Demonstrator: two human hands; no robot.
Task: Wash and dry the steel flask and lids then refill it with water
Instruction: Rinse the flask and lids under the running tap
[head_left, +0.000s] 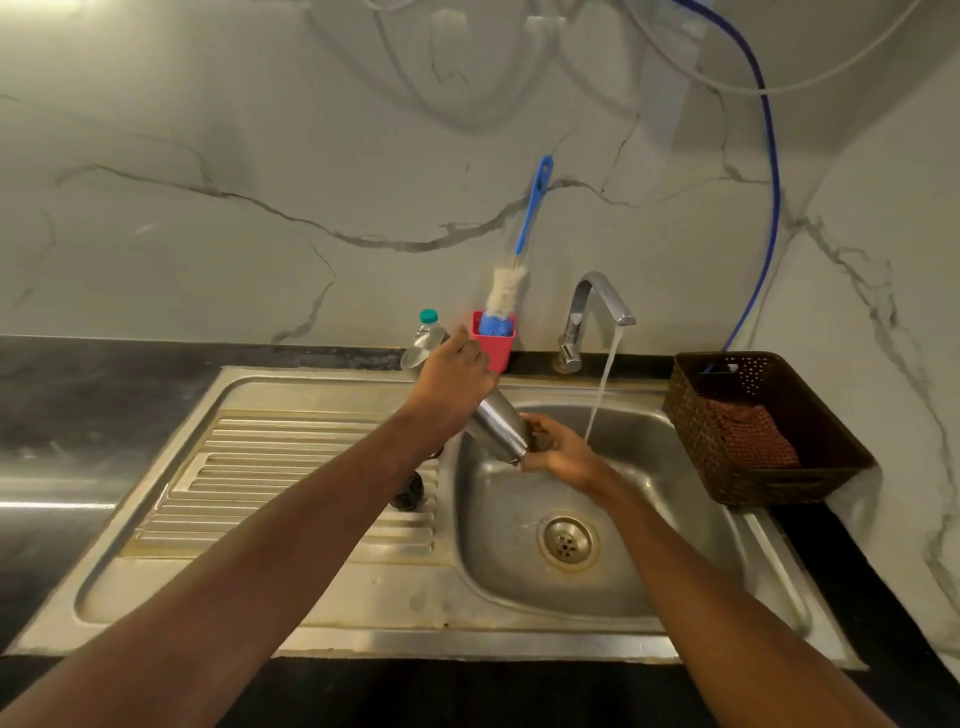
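The steel flask (496, 426) lies tilted over the sink basin (649, 566), its base up to the left and its mouth down to the right. My left hand (454, 382) grips its upper body. My right hand (558, 447) holds the lower end near the mouth, fingers curled round it. Water runs from the chrome tap (597, 306) in a thin stream just right of my right hand. A dark round lid (409, 491) sits on the ribbed drainboard (291, 467), partly hidden by my left forearm.
A red holder (496, 345) with a blue-handled bottle brush (511, 291) stands behind the sink. A plastic bottle with a green cap (428, 325) is beside it. A brown basket (758, 431) holding a cloth sits right of the basin. Black counter lies to the left.
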